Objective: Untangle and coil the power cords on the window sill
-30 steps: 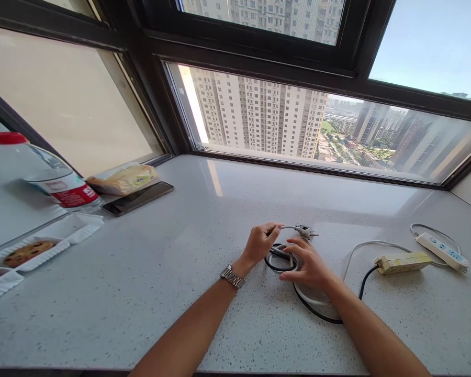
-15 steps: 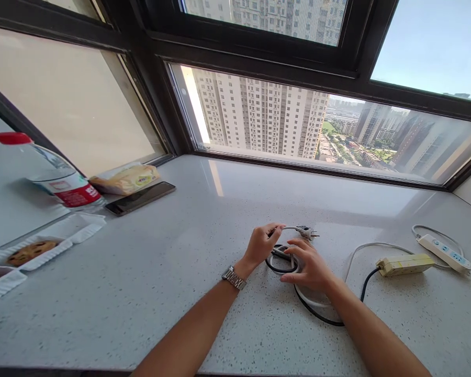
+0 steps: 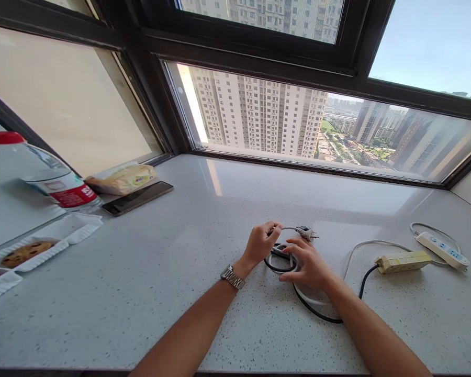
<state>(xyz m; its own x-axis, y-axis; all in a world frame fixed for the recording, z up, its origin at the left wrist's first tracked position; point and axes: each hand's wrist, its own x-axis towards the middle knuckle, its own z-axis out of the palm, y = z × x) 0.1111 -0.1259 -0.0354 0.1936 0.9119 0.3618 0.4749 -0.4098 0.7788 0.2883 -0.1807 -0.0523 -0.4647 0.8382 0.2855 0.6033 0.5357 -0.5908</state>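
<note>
My left hand (image 3: 261, 243), with a metal-banded watch on its wrist, pinches a white power cord (image 3: 288, 228) a short way behind its plug. The white plug (image 3: 306, 234) lies toward the far side with its prongs to the right; a dark plug (image 3: 303, 228) shows partly behind it. Below sits a loose tangle of black and white cable (image 3: 279, 268). My right hand (image 3: 310, 264) rests at the right of this coil, thumb and fingers apart around its edge. From there the cables run under my right forearm to a yellowed power strip (image 3: 403, 262) and a white power strip (image 3: 441, 250).
On the left of the speckled white countertop (image 3: 141, 283) stand a red-capped bottle (image 3: 63, 180), a soft yellow pack (image 3: 121, 179), a phone (image 3: 138, 198) and a white plastic tray (image 3: 80, 228) with cookies (image 3: 27, 253). Windows border the back and left.
The view has shifted slightly. Both hands keep nearly the same positions at the cord and coil; the power strips and cables lie as before.
</note>
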